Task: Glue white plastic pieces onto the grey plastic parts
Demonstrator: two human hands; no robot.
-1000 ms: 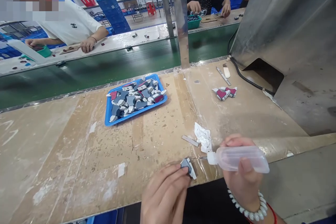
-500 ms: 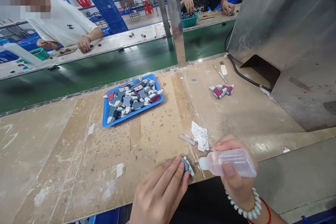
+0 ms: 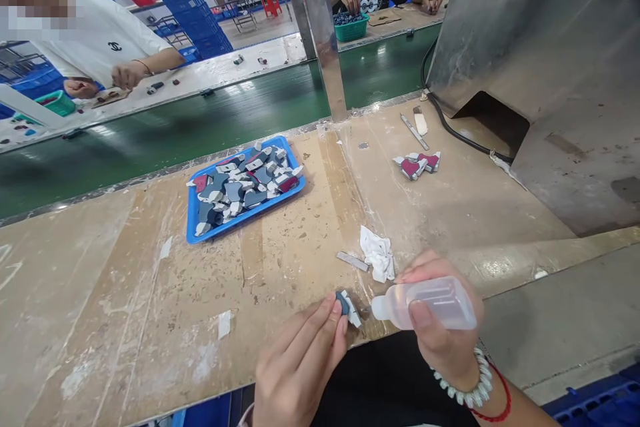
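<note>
Near the bench's front edge, my left hand (image 3: 303, 360) pinches a small grey-and-white moulded piece (image 3: 348, 309) between thumb and fingers. My right hand (image 3: 440, 327) is wrapped round a translucent squeeze bottle (image 3: 435, 303), which lies sideways with its white cap end towards the piece. A small gap separates the bottle's tip from the piece. Just beyond are a crumpled white tissue (image 3: 377, 253) and a flat metal strip (image 3: 353, 261). A blue tray (image 3: 235, 230) heaped with similar grey, white and maroon pieces sits farther left.
Several maroon-and-white pieces (image 3: 417, 165) lie at the right, below a thin metal tool (image 3: 415, 131) and a white-handled blade (image 3: 420, 121). A metal housing (image 3: 565, 107) with a black cable stands right. Beyond the green conveyor belt (image 3: 240, 110), two people handle small parts.
The bottle tip has drawn back slightly from the piece, which my left hand has tilted a little. The view has shifted somewhat. The co-worker at left has brought their hands closer together.
</note>
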